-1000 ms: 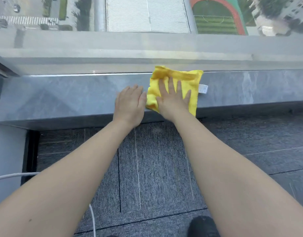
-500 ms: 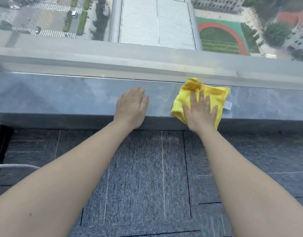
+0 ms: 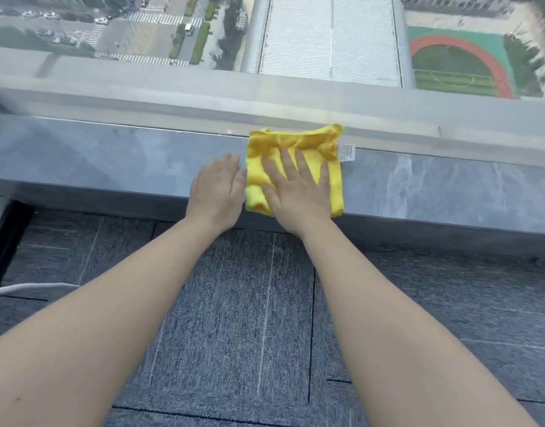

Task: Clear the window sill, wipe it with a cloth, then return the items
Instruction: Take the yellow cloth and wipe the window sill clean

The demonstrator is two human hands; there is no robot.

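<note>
A folded yellow cloth [image 3: 314, 149] with a white label lies on the grey stone window sill [image 3: 111, 161], its back edge near the window frame. My right hand [image 3: 297, 192] presses flat on the cloth with fingers spread. Right beside the cloth's left edge, my left hand [image 3: 218, 189] rests flat on the bare sill, fingers together, holding nothing. No other items stand on the visible stretch of sill.
The window glass and its pale frame [image 3: 265, 100] run along the back of the sill. Dark grey carpet tiles [image 3: 234, 318] cover the floor below. A white cable [image 3: 28, 288] lies on the floor at the left.
My right hand has slid the cloth left along the sill until it lies next to my left hand. The left hand has stayed planted on the sill.
</note>
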